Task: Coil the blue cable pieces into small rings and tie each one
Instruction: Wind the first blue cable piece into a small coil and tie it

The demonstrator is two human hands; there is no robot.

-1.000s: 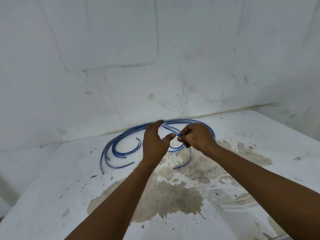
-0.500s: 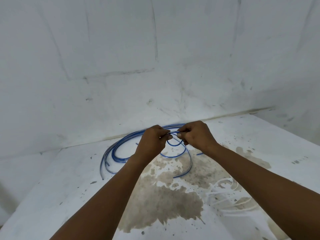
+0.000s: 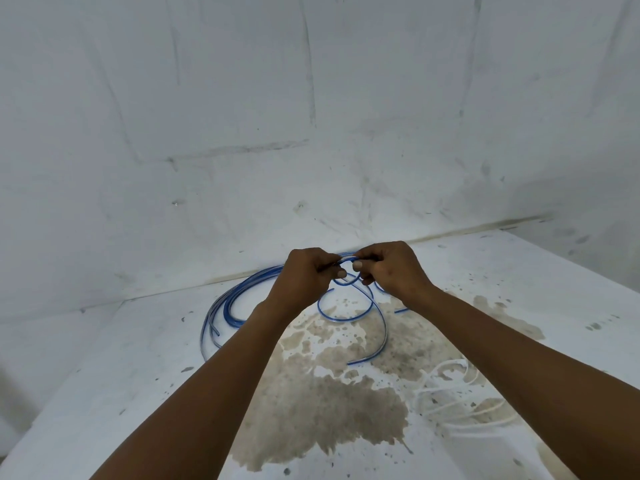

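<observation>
left hand point(image 3: 304, 277) and right hand point(image 3: 388, 268) both pinching one blue cable point(image 3: 375, 323) above the stained white floor point(image 3: 104, 375), small loop between the thumbs, tail curving down toward the viewer, end lying on the floor, spare cable pieces point(image 3: 225, 306) left of the hands

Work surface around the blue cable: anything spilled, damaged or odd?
Yes. A large brown stain spreads over the white surface below both hands, with dark specks around it. The held blue cable piece trails across its upper edge. Wet or dry, I cannot tell.
</observation>
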